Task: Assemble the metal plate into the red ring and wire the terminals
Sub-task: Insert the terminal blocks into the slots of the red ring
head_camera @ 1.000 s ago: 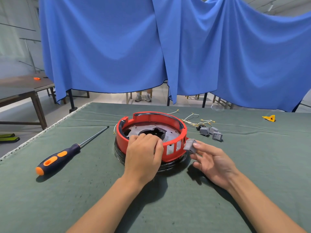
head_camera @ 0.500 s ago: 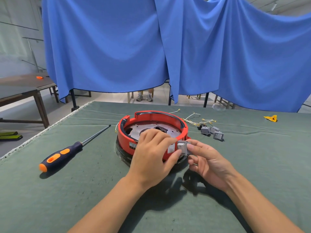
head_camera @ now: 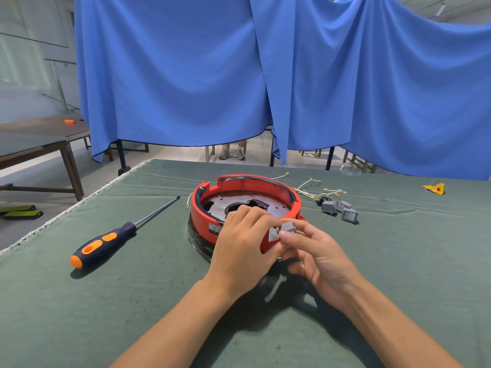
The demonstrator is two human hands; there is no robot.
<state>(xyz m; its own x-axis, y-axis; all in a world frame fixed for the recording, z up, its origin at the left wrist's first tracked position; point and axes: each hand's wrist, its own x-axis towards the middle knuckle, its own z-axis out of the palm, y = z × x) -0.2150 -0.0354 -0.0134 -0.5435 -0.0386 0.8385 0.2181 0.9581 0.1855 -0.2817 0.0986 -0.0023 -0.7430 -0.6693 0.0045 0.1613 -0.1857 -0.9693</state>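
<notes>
Bench clutter and backdrop

A screwdriver with an orange and dark handle lies on the green cloth, shaft pointing up and to the right. A yellow scrap sits near the far right edge. Blue curtains hang behind; beneath them show shoes and chair legs. A wooden table at left carries a small orange thing.

The near wall of the red ring is covered by the left hand, and the grey block is half hidden by right fingertips.
</notes>
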